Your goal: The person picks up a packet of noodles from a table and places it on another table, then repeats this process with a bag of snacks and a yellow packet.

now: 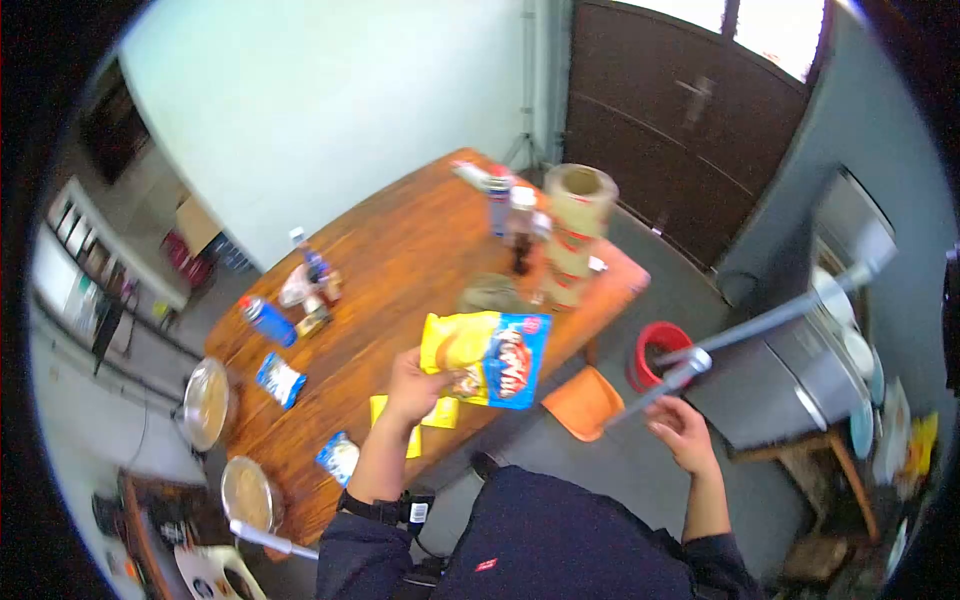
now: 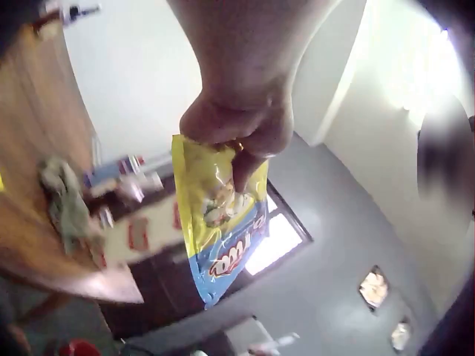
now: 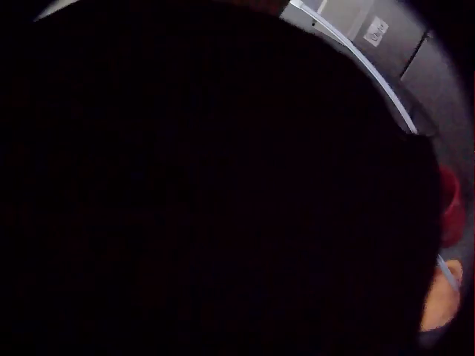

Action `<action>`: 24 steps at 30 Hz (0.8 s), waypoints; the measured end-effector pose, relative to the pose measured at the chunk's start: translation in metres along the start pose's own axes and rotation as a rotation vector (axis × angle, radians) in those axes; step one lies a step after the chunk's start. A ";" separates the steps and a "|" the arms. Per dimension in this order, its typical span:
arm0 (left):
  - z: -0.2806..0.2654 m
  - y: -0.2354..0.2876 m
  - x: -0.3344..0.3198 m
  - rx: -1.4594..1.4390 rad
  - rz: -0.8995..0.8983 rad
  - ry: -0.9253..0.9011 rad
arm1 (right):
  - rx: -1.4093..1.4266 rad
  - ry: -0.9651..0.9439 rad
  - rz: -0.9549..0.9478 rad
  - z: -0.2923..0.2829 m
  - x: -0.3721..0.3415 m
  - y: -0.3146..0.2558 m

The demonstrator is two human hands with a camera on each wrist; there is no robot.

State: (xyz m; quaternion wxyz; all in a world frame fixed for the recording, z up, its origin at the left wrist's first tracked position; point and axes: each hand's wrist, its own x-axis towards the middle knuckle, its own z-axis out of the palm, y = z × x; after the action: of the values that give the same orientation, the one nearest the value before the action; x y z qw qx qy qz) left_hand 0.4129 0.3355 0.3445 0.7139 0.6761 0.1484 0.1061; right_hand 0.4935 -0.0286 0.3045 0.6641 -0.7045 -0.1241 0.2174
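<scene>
My left hand (image 1: 413, 388) grips a yellow and blue snack packet (image 1: 515, 362) by its yellow end, above the table's near edge. In the left wrist view the thumb presses on the front of the packet (image 2: 223, 215), whose blue end hangs downward. Below the left forearm, yellow packets (image 1: 440, 413) lie on the table, partly hidden by it. A blue and white packet (image 1: 340, 457) rests to the left of them, another (image 1: 280, 381) farther off. My right hand (image 1: 684, 433) is over the floor, fingers loosely bent and holding nothing. Black covers most of the right wrist view.
On the wooden table (image 1: 390, 240) stand a tall pale cylinder with red print (image 1: 575, 245), several bottles and a blue can (image 1: 268, 321). Two covered bowls (image 1: 207, 405) sit at the left edge. An orange dustpan (image 1: 585, 403) and red bucket (image 1: 655, 352) are on the floor.
</scene>
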 end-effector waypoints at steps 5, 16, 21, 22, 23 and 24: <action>0.188 0.005 -0.043 0.093 0.114 -0.491 | -0.119 -0.018 -0.291 -0.038 -0.075 -0.032; 0.438 -0.061 -0.149 0.042 -0.053 -1.340 | -0.259 0.810 -0.132 -0.148 -0.293 0.064; 0.505 -0.083 -0.182 0.115 0.019 -1.488 | -0.133 1.071 -0.010 -0.156 -0.349 0.079; 0.520 -0.080 -0.194 0.124 0.008 -1.471 | -0.102 1.119 0.021 -0.160 -0.359 0.078; 0.536 -0.087 -0.199 0.124 0.028 -1.516 | -0.089 1.173 0.007 -0.165 -0.368 0.076; 0.553 -0.097 -0.202 0.119 0.052 -1.558 | -0.082 1.223 -0.010 -0.172 -0.376 0.073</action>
State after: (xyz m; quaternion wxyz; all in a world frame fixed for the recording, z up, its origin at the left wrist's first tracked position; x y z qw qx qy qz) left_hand 0.4158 -0.2583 0.2850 0.5720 0.5963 -0.4059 -0.3905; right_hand 0.2373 -0.3610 0.2900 0.5884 -0.7259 0.2680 -0.2345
